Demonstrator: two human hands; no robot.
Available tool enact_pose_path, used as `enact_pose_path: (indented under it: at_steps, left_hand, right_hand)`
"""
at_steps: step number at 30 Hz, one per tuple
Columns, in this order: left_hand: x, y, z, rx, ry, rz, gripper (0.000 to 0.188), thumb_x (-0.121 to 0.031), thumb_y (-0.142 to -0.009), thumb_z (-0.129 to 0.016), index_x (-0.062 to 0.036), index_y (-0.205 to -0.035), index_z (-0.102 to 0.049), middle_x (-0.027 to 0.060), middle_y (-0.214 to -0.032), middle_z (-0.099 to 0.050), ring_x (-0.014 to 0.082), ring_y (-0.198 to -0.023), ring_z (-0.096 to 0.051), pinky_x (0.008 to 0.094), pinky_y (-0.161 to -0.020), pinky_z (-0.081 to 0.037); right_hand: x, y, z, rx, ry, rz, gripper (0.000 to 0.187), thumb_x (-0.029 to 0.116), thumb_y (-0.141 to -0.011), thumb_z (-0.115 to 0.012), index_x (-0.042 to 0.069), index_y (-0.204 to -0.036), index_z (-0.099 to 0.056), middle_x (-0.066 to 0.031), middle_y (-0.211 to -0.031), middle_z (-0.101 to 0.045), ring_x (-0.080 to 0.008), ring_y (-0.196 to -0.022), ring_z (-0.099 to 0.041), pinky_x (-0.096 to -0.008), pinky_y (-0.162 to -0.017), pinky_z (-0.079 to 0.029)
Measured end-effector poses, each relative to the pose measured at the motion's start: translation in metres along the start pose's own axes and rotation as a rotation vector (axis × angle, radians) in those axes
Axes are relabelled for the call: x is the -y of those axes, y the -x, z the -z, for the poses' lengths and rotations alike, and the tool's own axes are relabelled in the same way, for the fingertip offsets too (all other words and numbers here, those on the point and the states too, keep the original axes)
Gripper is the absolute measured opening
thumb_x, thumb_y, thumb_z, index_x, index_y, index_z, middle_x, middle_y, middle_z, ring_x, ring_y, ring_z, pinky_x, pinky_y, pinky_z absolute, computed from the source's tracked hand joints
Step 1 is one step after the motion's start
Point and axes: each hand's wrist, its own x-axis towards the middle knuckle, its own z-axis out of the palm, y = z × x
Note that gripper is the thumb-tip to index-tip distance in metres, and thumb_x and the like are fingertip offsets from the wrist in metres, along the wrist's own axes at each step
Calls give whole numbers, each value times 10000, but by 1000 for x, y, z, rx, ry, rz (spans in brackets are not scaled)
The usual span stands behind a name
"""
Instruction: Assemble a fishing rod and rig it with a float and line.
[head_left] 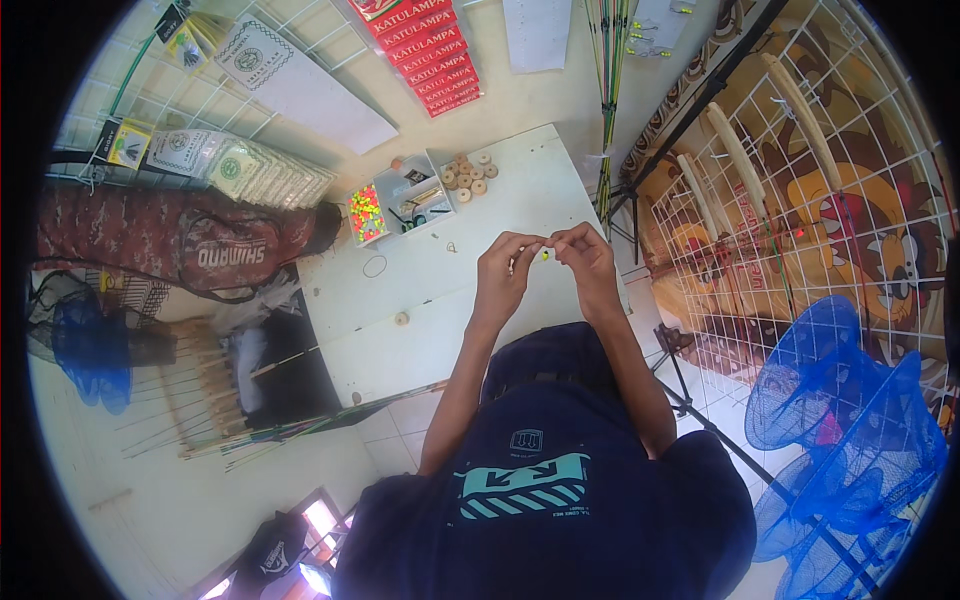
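Over the right part of the white tabletop, my left hand (508, 268) and my right hand (588, 262) meet at the fingertips, both closed in a pinch. A small yellow-green bead-like piece (545, 255) shows just under the joined fingertips. It is too small to tell its exact kind, and any thread on it cannot be made out. Left of my hands, a small loop (451, 247) and a thin dark ring (374, 266) lie on the table (430, 350). A single round cork-coloured disc (401, 319) rests nearer the front edge.
A compartment box (436, 190) holds bright beads (366, 210) and small tools. Cork-coloured discs (468, 176) cluster beside it. Thin rods (606, 100) stand behind the table; a camouflage bag (190, 240) hangs left. Blue nets (830, 400) and a wire grid (790, 200) are on the right.
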Motion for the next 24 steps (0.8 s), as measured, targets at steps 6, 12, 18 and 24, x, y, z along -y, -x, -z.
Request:
enact_pose_path:
  at_steps: [6,12,18,24]
  left_hand:
    - [10,1,1,-19,-78,54,100,-58,-914,-611,-51,-962,-699,86,-871,-648,150,-684,-572,292,-626,-454]
    - [21,3,4,-39,-40,123,133,-96,-943,-584,-49,-1018,-683,38,-819,-623,105,-680,-496,262,-647,-425]
    - [29,1,11,-32,222,125,214,-87,-972,-542,-30,-1174,-582,5,-799,-544,87,-728,-519,251,-687,-437]
    - [19,-5,15,57,399,153,245,-120,-986,-529,-27,-1212,-547,17,-837,-539,97,-737,-556,255,-694,-456]
  right_hand:
    - [6,-2,0,-44,-282,-56,95,38,-913,-588,56,-995,-543,-29,-850,-556,-104,-818,-498,-256,-760,-387]
    - [17,-7,18,5,-427,44,118,125,-967,-534,34,-1043,-540,-21,-788,-531,-111,-757,-472,-261,-746,-380]
    - [29,-12,52,59,100,-116,218,134,-960,-541,-3,-1120,-592,-53,-841,-652,-145,-829,-591,-284,-766,-427]
    - [11,-14,35,184,586,105,304,138,-911,-617,68,-1207,-605,-64,-1080,-689,-163,-981,-637,-308,-877,-458]
